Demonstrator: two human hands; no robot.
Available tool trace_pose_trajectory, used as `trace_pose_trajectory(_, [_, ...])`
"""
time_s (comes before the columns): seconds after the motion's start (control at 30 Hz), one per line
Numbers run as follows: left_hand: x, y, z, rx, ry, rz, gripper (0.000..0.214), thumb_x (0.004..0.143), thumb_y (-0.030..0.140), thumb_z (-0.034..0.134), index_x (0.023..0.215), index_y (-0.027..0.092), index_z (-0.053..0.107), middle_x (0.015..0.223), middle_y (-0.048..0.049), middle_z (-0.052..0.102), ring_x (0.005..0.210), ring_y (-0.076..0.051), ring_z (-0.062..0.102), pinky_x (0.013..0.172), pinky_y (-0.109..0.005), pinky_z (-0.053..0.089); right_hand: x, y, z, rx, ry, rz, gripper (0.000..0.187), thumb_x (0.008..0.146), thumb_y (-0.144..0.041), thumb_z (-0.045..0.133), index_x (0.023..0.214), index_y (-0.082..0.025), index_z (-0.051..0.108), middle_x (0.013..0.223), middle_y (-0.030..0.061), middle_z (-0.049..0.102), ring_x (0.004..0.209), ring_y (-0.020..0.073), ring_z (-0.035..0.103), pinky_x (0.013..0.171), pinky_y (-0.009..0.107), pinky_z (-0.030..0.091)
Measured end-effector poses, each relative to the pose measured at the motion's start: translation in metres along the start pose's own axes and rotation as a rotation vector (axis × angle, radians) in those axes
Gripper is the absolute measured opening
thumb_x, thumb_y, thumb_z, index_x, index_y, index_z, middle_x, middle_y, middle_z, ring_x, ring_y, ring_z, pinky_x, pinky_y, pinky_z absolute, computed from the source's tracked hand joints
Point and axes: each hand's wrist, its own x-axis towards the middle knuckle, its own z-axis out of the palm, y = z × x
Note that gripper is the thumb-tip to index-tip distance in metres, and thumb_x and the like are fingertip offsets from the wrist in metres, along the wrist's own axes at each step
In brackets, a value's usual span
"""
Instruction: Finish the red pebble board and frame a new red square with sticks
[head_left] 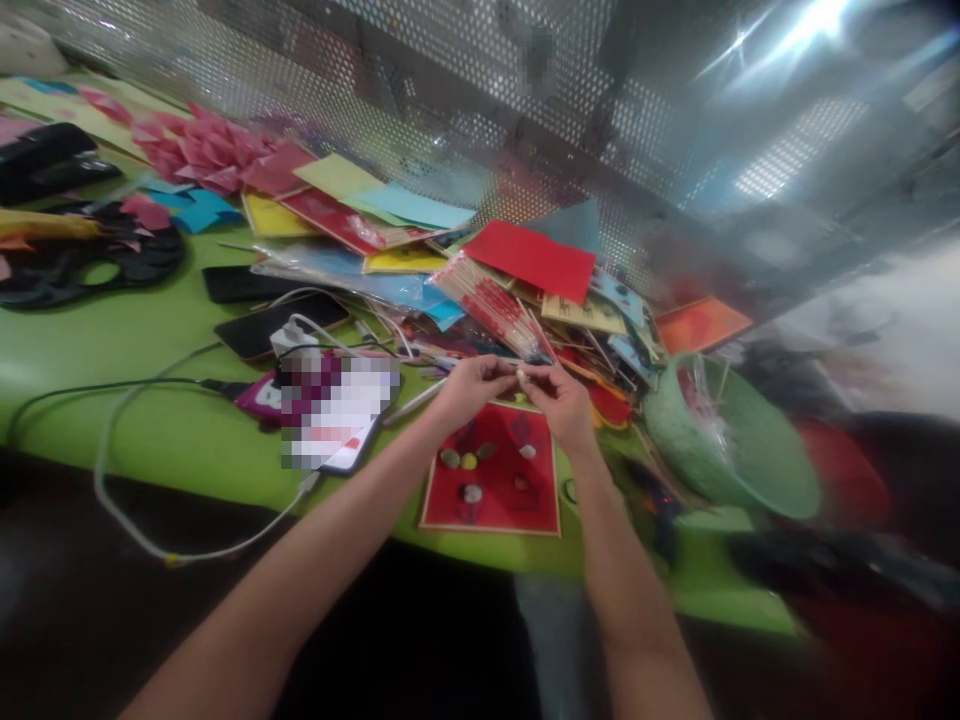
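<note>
My left hand (472, 385) and my right hand (556, 398) meet above a red card (495, 500) that lies on the green table (172, 430). Both hands pinch something small between their fingertips; it is too small and blurred to name. Several small round pieces sit on the red card under the hands. A clear packet of thin sticks (491, 300) lies just beyond the fingertips.
A heap of coloured paper sheets (525, 255) covers the far side. Phones (281, 325) and a white cable (120, 470) lie at left, with a black palette (82, 265) further left. A green bowl (731, 450) stands at right. A perforated metal panel (465, 90) backs the table.
</note>
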Motion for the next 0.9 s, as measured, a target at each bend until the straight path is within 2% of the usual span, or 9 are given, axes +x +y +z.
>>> trace_pose_trajectory(0.23, [-0.001,0.0011,0.0006,0.025,-0.002,0.015,0.032,0.067,0.036,0.085,0.081,0.012,0.068,0.073,-0.0016,0.072,0.066,-0.013,0.068,0.072,-0.028,0.057,0.0011,0.0059,-0.0012,0.031,-0.02,0.014,0.03,0.085,-0.041,0.074,0.107,-0.021,0.076,0.101,0.0058,0.077,0.088,0.0194,0.072,0.083,0.034,0.061])
trace_pose_trajectory(0.5, [-0.0005,0.0022,-0.0002,0.007,-0.047,-0.005,0.038,0.066,0.04,0.087,0.084,0.012,0.069,0.077,-0.0033,0.073,0.07,-0.014,0.069,0.075,-0.03,0.058,0.003,0.0076,-0.0044,0.058,-0.025,0.008,0.028,0.083,-0.04,0.076,0.105,-0.021,0.077,0.097,0.0044,0.077,0.085,0.018,0.071,0.077,0.031,0.059])
trace_pose_trajectory(0.77, [0.0007,-0.0015,-0.0005,0.156,-0.016,0.049,0.023,0.075,0.034,0.077,0.079,0.014,0.066,0.071,-0.0018,0.071,0.067,-0.015,0.069,0.07,-0.029,0.058,0.0025,0.0081,-0.0034,0.047,-0.03,0.016,0.032,0.083,-0.043,0.077,0.105,-0.02,0.076,0.092,0.0047,0.077,0.078,0.0172,0.07,0.074,0.031,0.059])
trace_pose_trajectory(0.9, [-0.0005,-0.0009,0.0006,0.161,-0.011,0.063,0.02,0.077,0.032,0.075,0.08,0.015,0.066,0.073,-0.0012,0.071,0.067,-0.015,0.068,0.071,-0.03,0.058,0.0024,0.0042,-0.0033,0.058,-0.037,0.047,0.034,0.082,-0.046,0.076,0.104,-0.02,0.076,0.093,0.005,0.077,0.08,0.0181,0.07,0.076,0.033,0.059])
